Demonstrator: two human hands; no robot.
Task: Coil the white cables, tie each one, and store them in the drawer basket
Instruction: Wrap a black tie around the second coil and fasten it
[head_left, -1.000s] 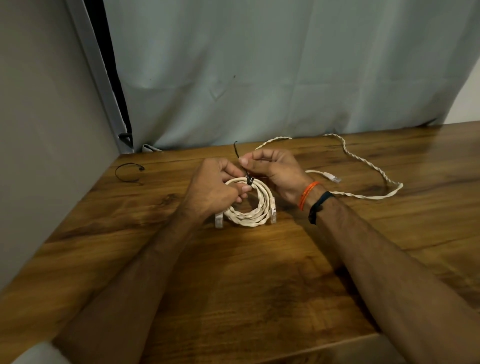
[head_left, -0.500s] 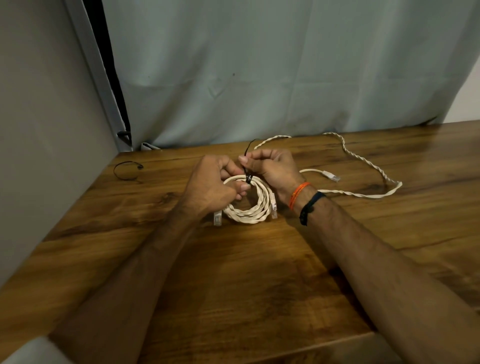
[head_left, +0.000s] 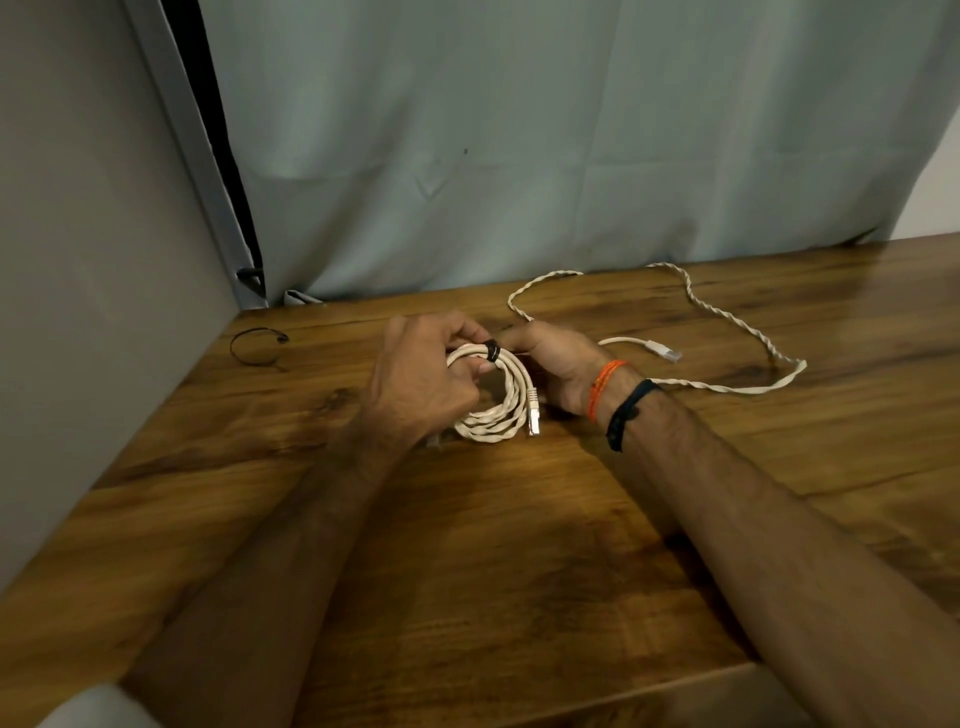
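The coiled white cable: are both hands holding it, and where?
Yes. The left hand grips the coiled white cable on its left side; the right hand holds its top by the black tie.

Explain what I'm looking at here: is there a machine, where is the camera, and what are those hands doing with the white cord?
No machine: these are a person's two bare hands, filmed by a camera worn on the head, looking down at a wooden table. The left hand holds a coiled white cable with a black tie wrapped round it. The right hand has its grip at the tie. A second white cable lies loose behind, uncoiled. A spare black tie lies at the left.
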